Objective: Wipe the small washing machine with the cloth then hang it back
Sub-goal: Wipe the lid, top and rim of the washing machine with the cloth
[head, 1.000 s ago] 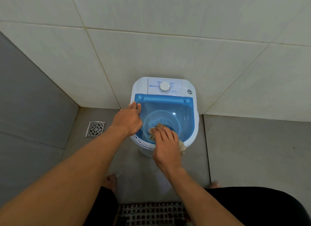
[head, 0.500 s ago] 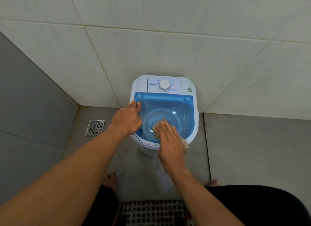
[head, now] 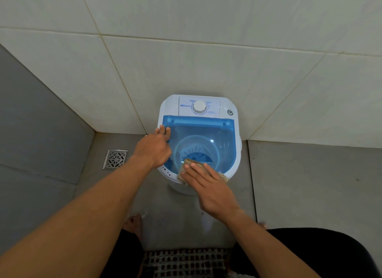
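The small white washing machine (head: 224,107) with a clear blue lid (head: 215,137) stands on the floor against the tiled wall. My left hand (head: 154,148) rests on the machine's left rim, fingers laid over the lid's edge. My right hand (head: 208,186) lies flat, fingers spread, pressing a beige cloth (head: 187,164) onto the near edge of the lid. Most of the cloth is hidden under the hand; a corner shows at the right by the rim.
A metal floor drain (head: 115,159) sits left of the machine near the grey side wall. A bare foot (head: 134,224) stands on the grey floor in front. A checked mat (head: 186,263) lies at the bottom edge, dark clothing at the lower right.
My right hand with the cloth has slid from the lid's middle back toward its near edge, and the fingers have spread flat. The left hand stays on the left rim.
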Motion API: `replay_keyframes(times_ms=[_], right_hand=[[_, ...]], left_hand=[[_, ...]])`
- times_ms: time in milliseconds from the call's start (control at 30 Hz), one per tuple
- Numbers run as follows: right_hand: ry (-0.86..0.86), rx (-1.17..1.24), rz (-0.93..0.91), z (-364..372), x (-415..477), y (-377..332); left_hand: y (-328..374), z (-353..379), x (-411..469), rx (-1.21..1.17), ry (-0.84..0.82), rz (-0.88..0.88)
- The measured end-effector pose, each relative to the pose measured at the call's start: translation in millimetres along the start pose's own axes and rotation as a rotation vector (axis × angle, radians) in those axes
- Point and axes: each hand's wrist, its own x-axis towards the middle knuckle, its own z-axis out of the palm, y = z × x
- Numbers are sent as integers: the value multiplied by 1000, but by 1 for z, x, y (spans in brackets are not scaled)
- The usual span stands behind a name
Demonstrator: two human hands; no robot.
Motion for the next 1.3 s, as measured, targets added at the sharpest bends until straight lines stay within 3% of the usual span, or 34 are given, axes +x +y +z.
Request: replay_keyframes(times_ms=[167, 467, 633, 867, 1300], right_hand=[[168, 179, 252, -4, -33, 33], [248, 406, 572, -23, -1, 76], [146, 123, 377, -14, 0, 26], [69, 35, 170, -1, 39, -31], [-55, -72, -191, 4, 71, -38]], left_hand=[[2, 0, 0, -23, -2, -14], [2, -1, 0, -18, -12, -19], [1, -1, -1, -3, -16, -20], [0, -3, 1, 27, -27, 1], [-2, -2, 4, 55, -47, 5]])
